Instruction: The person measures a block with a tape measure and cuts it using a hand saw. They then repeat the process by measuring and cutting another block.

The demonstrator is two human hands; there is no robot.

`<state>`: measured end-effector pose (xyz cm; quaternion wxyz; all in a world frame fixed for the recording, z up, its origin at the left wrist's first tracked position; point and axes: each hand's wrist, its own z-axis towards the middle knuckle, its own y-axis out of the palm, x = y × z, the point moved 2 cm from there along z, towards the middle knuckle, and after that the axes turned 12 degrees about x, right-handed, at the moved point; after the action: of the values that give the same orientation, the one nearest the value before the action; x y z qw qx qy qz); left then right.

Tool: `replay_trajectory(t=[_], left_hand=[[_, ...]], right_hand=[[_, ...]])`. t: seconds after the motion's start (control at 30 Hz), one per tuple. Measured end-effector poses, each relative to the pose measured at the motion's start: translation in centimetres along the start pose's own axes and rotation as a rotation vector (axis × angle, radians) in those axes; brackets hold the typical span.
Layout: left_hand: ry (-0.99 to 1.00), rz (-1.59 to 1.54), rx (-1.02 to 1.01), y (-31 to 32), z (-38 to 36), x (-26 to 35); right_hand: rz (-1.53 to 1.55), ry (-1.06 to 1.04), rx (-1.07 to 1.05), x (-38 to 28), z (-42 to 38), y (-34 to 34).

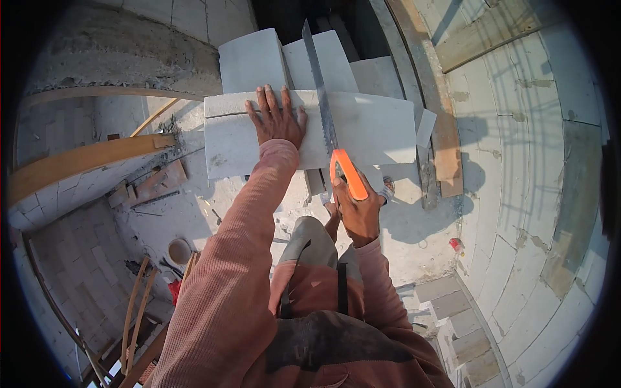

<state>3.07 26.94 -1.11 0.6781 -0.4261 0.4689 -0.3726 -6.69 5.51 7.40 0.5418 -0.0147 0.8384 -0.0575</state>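
A long white lightweight block (375, 129) lies crosswise in front of me, over other pale blocks (253, 61). My left hand (279, 118) rests flat on its left half, fingers spread and pointing away from me. A thin dark line runs along the block's top near those fingers. In my right hand (359, 212) is a hand saw (350, 174), gripped by its orange handle. Its long toothed blade lies across the middle of the block in this view, tip pointing away, a little right of my left hand.
At the right rises a pale block wall (517, 194), with a wooden plank (446, 142) beside the blocks. Curved wooden strips (97, 165) and a round bucket (179, 251) are at the left. Grey blocks (453, 304) stand low at the right. A dark opening lies beyond the blocks.
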Motion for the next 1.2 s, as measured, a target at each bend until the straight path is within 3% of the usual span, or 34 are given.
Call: replay_trajectory(t=[0.17,0.37,0.5,0.6,0.87,0.97,1.07,1.2], left_hand=[[0.006,0.006,-0.017,-0.4,-0.1,0.2],[0.015,0.027,-0.009,0.0,0.2,0.1],[0.013,0.000,0.020,0.3,-0.1,0.1],[0.112,0.047,0.057,0.7,-0.1,0.2],[0.137,-0.023,-0.008,0.2,0.1,0.6],[0.136,-0.036,-0.029,0.3,0.3,0.8],[0.130,-0.049,-0.048,0.4,0.4,1.0],[0.132,-0.028,-0.069,0.3,0.5,1.0]], right_hand=[[-0.056,-0.093,-0.008,-0.1,-0.2,0.0],[-0.021,0.021,-0.035,-0.7,-0.6,0.2],[0.008,-0.033,-0.025,-0.6,-0.7,0.2],[0.055,-0.006,-0.042,0.1,-0.6,0.3],[-0.109,-0.162,-0.033,-0.7,-4.8,-1.8],[-0.141,0.107,-0.051,-3.8,-7.8,-4.0],[-0.205,0.113,-0.064,-4.8,-8.6,-5.0],[-0.120,-0.118,-0.042,-3.2,-3.2,-1.8]])
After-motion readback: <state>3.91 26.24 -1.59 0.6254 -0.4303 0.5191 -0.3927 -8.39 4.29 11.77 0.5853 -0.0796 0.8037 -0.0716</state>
